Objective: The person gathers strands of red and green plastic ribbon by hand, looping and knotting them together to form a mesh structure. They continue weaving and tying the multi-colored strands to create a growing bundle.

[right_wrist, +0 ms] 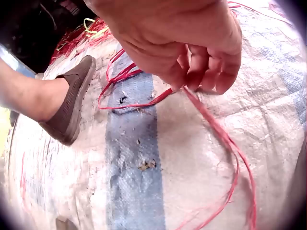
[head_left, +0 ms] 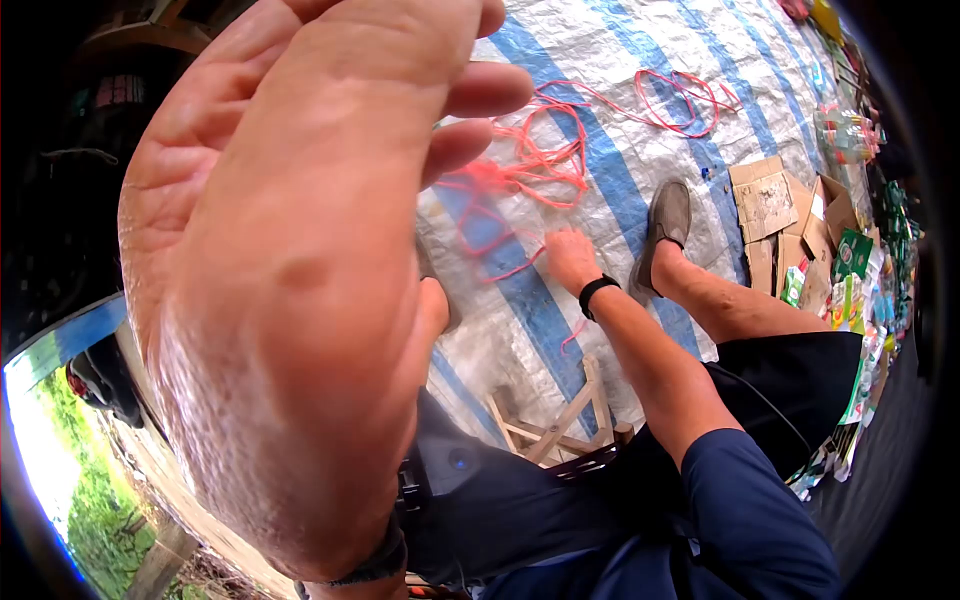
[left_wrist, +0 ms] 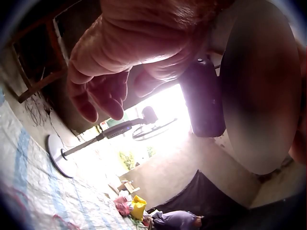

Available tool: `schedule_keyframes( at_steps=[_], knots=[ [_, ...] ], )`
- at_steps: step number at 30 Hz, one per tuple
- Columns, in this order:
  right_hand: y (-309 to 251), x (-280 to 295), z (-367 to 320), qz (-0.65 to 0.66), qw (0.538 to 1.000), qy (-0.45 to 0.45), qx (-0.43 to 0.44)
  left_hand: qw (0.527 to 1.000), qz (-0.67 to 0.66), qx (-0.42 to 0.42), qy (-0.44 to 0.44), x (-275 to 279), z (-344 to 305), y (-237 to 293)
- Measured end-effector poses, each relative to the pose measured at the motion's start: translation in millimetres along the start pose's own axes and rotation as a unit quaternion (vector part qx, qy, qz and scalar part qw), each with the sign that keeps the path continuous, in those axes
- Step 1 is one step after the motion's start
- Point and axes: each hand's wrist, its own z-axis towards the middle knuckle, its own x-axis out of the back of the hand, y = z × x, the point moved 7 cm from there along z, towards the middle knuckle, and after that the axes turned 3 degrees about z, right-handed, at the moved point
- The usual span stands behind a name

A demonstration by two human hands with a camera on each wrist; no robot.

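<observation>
My left hand [head_left: 290, 230] is raised close to the head camera and fills much of that view. In the left wrist view the same hand [left_wrist: 139, 52] has loosely bent fingers with nothing between them. Low over the striped sheet, my right hand [head_left: 575, 262] pinches a pink-red plastic string [right_wrist: 216, 127] between thumb and fingers. From the pinch, strands run down across the sheet, and another length loops off to the side. A loose tangle of the same string [head_left: 550, 165] lies beyond the right hand, partly hidden by the left.
The blue-and-white sheet [head_left: 620, 200] covers the floor. Brown shoes [head_left: 668, 225] stand on it. Flattened cardboard [head_left: 765, 200] and plastic bottles [head_left: 848, 135] lie to the right. A wooden stool frame [head_left: 565, 425] is near the legs. A fan [left_wrist: 103, 134] appears in the left wrist view.
</observation>
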Motion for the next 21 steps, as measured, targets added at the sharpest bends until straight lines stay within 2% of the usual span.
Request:
schedule_keyframes(
  at_steps=[1,2,4,8,10,13,15,17,19,21],
  knots=[
    [3.5,-9.3,1.0,-0.036,0.998,-0.052,0.013,1.0,0.0,0.0,0.002,1.3,0.4,1.2],
    [7.7,-13.3,-1.2,-0.037,0.998,-0.052,0.014,1.0,0.0,0.002,0.005,2.3,0.4,1.7],
    [11.2,-10.5,-15.4,0.036,0.999,0.019,0.027,1.0,0.0,0.007,0.007,3.0,1.1,2.0],
    [28.2,-29.6,-27.6,0.114,0.993,0.04,0.007,1.0,0.001,0.021,0.017,1.2,-1.3,4.6],
    [36.5,-36.0,-32.5,0.216,0.975,0.052,-0.027,0.999,0.004,0.036,0.03,-0.9,-2.9,8.4],
    [38.9,-31.2,-42.6,0.255,0.965,0.041,-0.052,0.993,0.013,0.087,0.084,-8.7,-3.3,18.5],
    [33.3,-21.8,-52.5,0.215,0.975,0.036,-0.046,0.99,0.012,0.101,0.098,-5.6,-3.2,14.1],
    [27.1,-12.9,-63.7,0.17,0.984,0.033,-0.039,0.993,-0.087,0.054,-0.051,-10.2,3.6,2.1],
    [21.6,-13.8,-77.8,0.094,0.994,0.0,-0.047,0.994,-0.095,0.046,-0.041,-15.9,0.4,6.1],
    [24.4,-24.7,-82.5,0.064,0.997,0.014,-0.049,0.999,-0.031,0.013,-0.01,-16.8,-5.6,13.5]
  ],
)
